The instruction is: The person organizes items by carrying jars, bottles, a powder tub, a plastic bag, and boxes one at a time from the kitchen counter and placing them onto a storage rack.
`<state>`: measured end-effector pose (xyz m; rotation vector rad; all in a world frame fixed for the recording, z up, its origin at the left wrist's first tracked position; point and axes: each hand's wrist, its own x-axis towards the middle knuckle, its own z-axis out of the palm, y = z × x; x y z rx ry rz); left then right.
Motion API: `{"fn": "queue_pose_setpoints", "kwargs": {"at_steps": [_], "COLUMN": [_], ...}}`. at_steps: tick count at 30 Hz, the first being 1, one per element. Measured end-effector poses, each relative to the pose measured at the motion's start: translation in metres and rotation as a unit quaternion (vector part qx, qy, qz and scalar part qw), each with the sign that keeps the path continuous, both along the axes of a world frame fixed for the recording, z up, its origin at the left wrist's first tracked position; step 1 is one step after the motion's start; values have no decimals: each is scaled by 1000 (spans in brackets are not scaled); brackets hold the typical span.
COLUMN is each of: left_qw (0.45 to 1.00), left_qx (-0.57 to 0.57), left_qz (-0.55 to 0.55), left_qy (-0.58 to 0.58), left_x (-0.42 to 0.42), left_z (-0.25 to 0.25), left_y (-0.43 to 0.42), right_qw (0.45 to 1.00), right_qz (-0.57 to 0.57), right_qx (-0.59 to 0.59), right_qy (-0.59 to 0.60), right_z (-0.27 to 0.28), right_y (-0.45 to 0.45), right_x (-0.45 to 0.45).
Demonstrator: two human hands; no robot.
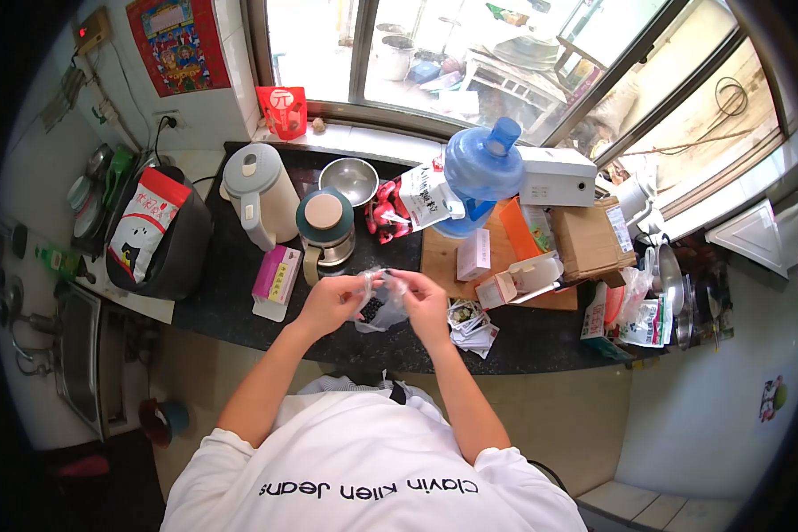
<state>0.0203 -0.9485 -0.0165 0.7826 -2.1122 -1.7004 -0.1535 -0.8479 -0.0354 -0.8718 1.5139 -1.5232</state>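
Both of my hands grip the top of a clear plastic bag [381,315] over the front part of the dark countertop. Small dark bits show through the lower part of the bag; their kind I cannot make out. My left hand [335,301] pinches one side of the bag's mouth, and my right hand [423,304] pinches the other side. Just behind the left hand stands a glass pot with a green and tan lid [324,217]. To the right of my right hand lies a pile of small packets or cards [473,328].
An electric kettle [259,191], a steel bowl [349,181] and a pink box [277,275] are on the left. Behind are a red and white bag [414,202] and a blue water jug [483,173]. Cardboard box [594,239] and opened carton [520,279] crowd the right.
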Motion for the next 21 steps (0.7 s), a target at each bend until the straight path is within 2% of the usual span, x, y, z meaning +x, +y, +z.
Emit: {"fn": "queue_pose_setpoints", "kwargs": {"at_steps": [3, 4, 7, 8, 11, 12, 15, 18, 19, 21], "left_qw": [991, 965, 970, 985, 998, 995, 989, 996, 990, 969], "left_qx": [-124, -226, -226, -172, 5, -22, -140, -14, 90, 192], "left_qz": [39, 60, 39, 13, 18, 23, 36, 85, 107, 137], "left_qy": [13, 114, 76, -1, 56, 92, 14, -29, 0, 76], "left_x": [-12, -19, -25, -24, -30, -34, -34, -31, -30, -30], "left_z": [6, 1, -3, -7, -13, -18, -21, -43, -43, -52], "left_y": [7, 9, 16, 15, 17, 17, 15, 4, 2, -2], "right_qw": [997, 996, 999, 998, 998, 997, 993, 980, 974, 941], "right_qz": [45, 65, 52, 44, 31, 29, 5, -71, -106, -148], "right_qx": [-46, -22, -7, -14, 3, 17, 31, -23, -11, 21], "right_qy": [49, -64, -10, -38, -63, -76, -115, -185, -198, -305], "right_z": [-4, 7, 5, 7, 7, 7, 0, -16, -19, -51], "right_y": [-4, -3, -6, -6, -4, -4, -1, 1, 2, 9], "right_x": [10, 14, 20, 22, 20, 18, 6, -19, -28, -48]}}
